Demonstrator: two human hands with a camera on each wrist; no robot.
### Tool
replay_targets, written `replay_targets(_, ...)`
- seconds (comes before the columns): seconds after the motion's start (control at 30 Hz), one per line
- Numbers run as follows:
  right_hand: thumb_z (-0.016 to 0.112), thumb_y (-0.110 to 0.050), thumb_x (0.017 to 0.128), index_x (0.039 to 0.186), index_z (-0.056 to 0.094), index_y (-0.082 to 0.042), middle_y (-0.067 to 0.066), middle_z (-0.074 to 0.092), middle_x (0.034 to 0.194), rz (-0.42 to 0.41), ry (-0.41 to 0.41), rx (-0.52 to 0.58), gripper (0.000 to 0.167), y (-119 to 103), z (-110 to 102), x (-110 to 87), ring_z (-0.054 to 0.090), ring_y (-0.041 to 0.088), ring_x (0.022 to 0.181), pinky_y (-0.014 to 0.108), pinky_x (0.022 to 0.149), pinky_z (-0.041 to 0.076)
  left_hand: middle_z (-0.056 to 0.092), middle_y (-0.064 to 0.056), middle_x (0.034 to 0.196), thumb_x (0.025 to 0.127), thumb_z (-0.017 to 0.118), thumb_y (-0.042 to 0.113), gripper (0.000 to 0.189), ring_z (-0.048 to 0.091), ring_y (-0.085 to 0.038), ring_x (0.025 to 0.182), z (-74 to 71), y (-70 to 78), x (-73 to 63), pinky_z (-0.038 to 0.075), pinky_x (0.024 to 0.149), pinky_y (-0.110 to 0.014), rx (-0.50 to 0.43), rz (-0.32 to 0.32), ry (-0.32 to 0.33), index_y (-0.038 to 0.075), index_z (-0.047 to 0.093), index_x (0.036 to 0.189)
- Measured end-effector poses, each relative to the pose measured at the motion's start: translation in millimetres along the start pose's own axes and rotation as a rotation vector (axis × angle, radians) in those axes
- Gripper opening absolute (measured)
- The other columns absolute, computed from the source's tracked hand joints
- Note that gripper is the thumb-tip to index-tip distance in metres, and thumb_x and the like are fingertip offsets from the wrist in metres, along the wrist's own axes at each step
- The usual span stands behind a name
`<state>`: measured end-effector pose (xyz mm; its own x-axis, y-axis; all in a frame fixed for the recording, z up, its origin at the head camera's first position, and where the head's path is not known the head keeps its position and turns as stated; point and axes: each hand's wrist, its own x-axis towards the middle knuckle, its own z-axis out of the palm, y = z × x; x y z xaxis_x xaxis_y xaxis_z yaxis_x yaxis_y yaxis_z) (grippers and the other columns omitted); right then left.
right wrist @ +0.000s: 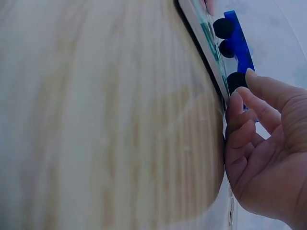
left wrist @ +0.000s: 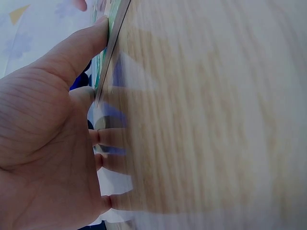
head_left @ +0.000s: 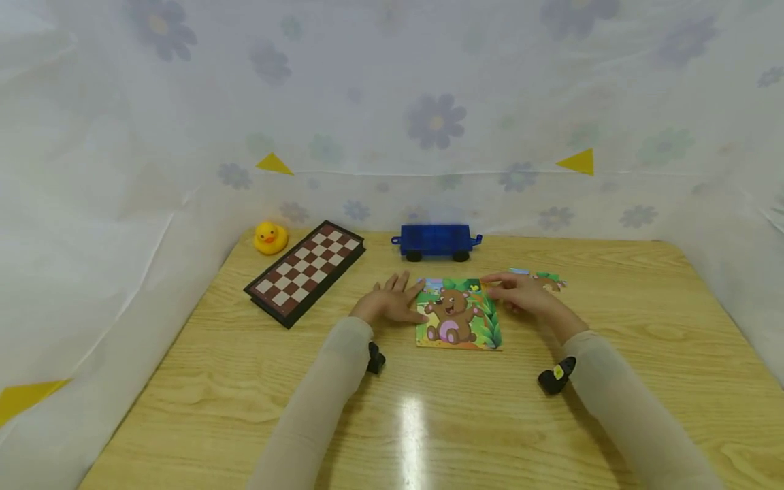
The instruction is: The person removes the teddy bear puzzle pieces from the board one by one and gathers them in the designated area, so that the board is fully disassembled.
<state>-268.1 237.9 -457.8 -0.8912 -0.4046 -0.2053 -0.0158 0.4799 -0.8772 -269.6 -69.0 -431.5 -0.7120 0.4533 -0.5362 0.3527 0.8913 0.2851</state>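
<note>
A square bear puzzle (head_left: pixel 454 320) lies flat on the table between the two hands. My left hand (head_left: pixel 390 301) has its fingers spread, with the thumb and index tips at the puzzle's left edge. In the left wrist view the thumb (left wrist: pixel 81 50) meets that edge. My right hand (head_left: pixel 520 292) holds the puzzle's upper right corner between thumb and index finger. From the right wrist view, the other fingers (right wrist: pixel 238 136) are curled low beside the corner. Behind the right hand, partly hidden by it, lie puzzle pieces (head_left: pixel 554 279) with brown and green print.
On the wooden table (head_left: pixel 355 435), a blue toy wagon (head_left: pixel 435 239) stands behind the puzzle. To the left lie a checkered game board (head_left: pixel 306 271) and a yellow rubber duck (head_left: pixel 270 238). A flowered white curtain (head_left: pixel 380 122) borders the table at the back and sides.
</note>
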Motion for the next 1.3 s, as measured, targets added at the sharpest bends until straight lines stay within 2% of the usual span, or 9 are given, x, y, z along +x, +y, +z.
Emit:
replay_targets(0.17,0.060,-0.025,0.095,0.134,0.050,0.000,0.006,0.051,0.076,0.001,0.013,-0.037,0.048,-1.6,3.1,0.4,0.041,0.014,0.053,0.029,0.049,0.040,-0.020,-0.006,0.157,0.090,0.045,0.064,0.087,-0.015,-0.029,0.143,0.0,0.6,0.4,-0.004,0.111,-0.057,0.012,-0.007,0.002,0.033,-0.007,0.152)
replay_targets(0.5,0.062,-0.024,0.094,0.132,0.054,0.001,0.005,0.047,0.067,-0.022,0.036,-0.115,0.046,-7.4,7.9,-0.6,0.039,0.013,0.048,0.029,0.048,0.038,-0.019,-0.006,0.157,0.089,0.044,0.065,0.087,-0.014,-0.029,0.143,-1.2,1.3,-1.3,-0.003,0.112,-0.057,0.027,-0.005,0.010,0.033,-0.007,0.152)
replay_targets(0.73,0.062,-0.023,0.093,0.129,0.056,0.000,0.006,0.051,0.067,-0.023,0.050,-0.186,0.043,-9.6,8.2,1.1,0.043,0.016,0.050,0.031,0.048,0.041,-0.019,-0.006,0.157,0.090,0.044,0.063,0.086,-0.015,-0.028,0.143,-3.2,4.2,-2.8,-0.003,0.112,-0.056,0.026,-0.012,0.000,0.033,-0.007,0.152)
replay_targets(1.03,0.067,-0.018,0.090,0.133,0.052,0.000,0.006,0.053,0.066,-0.049,-0.011,-0.212,0.050,-11.5,8.5,5.1,0.045,0.016,0.049,0.032,0.048,0.042,-0.019,-0.006,0.157,0.090,0.045,0.064,0.086,-0.014,-0.029,0.143,-3.5,2.5,-3.1,-0.004,0.111,-0.056,0.002,-0.005,0.005,0.032,-0.005,0.152)
replay_targets(1.13,0.067,-0.018,0.089,0.134,0.050,0.000,0.005,0.050,0.064,-0.041,-0.036,-0.208,0.051,-12.3,9.3,5.5,0.042,0.015,0.048,0.031,0.048,0.040,-0.018,-0.006,0.157,0.089,0.045,0.064,0.087,-0.014,-0.029,0.143,-2.9,2.1,-2.8,-0.003,0.111,-0.057,0.010,-0.001,0.010,0.032,-0.006,0.152)
replay_targets(1.3,0.068,-0.019,0.089,0.131,0.050,-0.003,0.002,0.046,0.063,-0.034,-0.031,-0.250,0.049,-11.5,11.6,5.6,0.036,0.013,0.049,0.028,0.050,0.034,-0.019,-0.007,0.157,0.089,0.045,0.065,0.087,-0.014,-0.031,0.143,-0.9,1.8,-2.0,-0.002,0.111,-0.058,0.014,0.001,0.007,0.033,-0.006,0.152)
